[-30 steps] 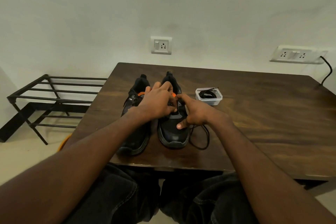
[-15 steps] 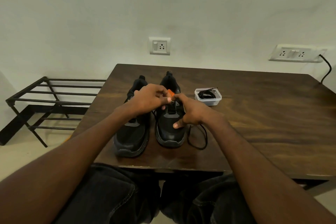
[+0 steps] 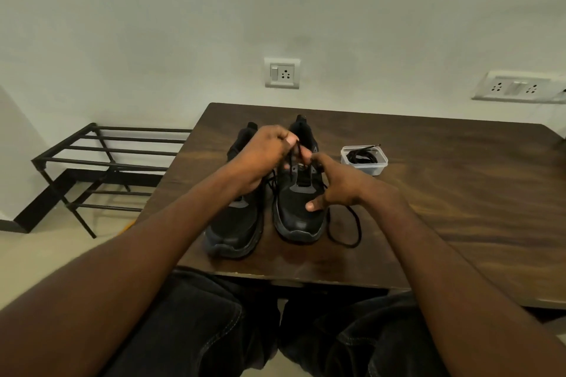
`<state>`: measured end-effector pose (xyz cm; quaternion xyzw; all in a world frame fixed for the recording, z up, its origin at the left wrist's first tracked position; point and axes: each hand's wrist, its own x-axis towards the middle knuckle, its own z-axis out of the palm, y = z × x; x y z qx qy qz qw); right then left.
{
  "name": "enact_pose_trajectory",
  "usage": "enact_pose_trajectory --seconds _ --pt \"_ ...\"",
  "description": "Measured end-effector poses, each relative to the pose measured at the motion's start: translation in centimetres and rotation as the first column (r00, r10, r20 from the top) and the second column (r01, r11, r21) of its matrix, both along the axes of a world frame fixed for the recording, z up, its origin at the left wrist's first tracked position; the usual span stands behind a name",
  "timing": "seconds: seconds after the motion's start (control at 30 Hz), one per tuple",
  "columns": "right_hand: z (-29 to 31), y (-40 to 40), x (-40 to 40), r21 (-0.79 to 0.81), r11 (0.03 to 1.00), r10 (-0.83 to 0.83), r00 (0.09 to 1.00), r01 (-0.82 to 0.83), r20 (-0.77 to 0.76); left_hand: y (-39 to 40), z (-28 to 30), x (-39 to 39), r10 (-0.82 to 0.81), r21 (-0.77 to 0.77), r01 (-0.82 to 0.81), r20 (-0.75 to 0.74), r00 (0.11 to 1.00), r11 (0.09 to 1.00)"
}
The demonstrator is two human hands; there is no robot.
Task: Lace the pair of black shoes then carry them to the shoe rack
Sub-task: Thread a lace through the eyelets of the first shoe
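While both shoes stand toe-first on the bench [image 3: 428, 193], the person laces the right shoe [image 3: 298, 208].
The left hand [image 3: 263, 156] pinches the lace [image 3: 289, 162] upward; the right hand [image 3: 333, 184], fingers curled, steadies the shoe, probably to keep tension.

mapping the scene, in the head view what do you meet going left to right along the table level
shoe rack → left shoe → right shoe → loose lace loop → clear tub holding a second lace

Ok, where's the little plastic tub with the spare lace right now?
In the head view the plastic tub sits on the wooden table, just right of the right-hand shoe and beyond the right hand.
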<state>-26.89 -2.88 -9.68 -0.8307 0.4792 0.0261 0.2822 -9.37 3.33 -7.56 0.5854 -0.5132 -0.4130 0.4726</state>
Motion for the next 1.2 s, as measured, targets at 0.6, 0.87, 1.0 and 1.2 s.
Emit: enact_pose_trajectory --seconds 0.6,0.87,1.0,1.2 --pt "-0.2 0.1 0.4 -0.006 1.000 -0.018 1.000 0.018 -0.012 -0.8 0.5 0.1 0.167 -0.098 -0.162 0.045 0.985 0.982" --pt "-0.1 0.2 0.8 -0.001 1.000 -0.010 1.000 0.010 -0.019 -0.4 -2.2 0.5 -0.117 0.014 0.155 0.725 0.678 0.988" --pt "-0.1 0.2 0.6 0.003 1.000 -0.015 1.000 0.016 -0.010 -0.7 -2.7 0.5 -0.062 -0.022 0.124 0.773 0.631 0.992" --pt "-0.1 0.1 0.5 0.026 0.999 -0.033 0.999 0.033 0.014 -1.0 1.2 0.4 0.288 -0.116 -0.316 -0.205 0.935 0.942"
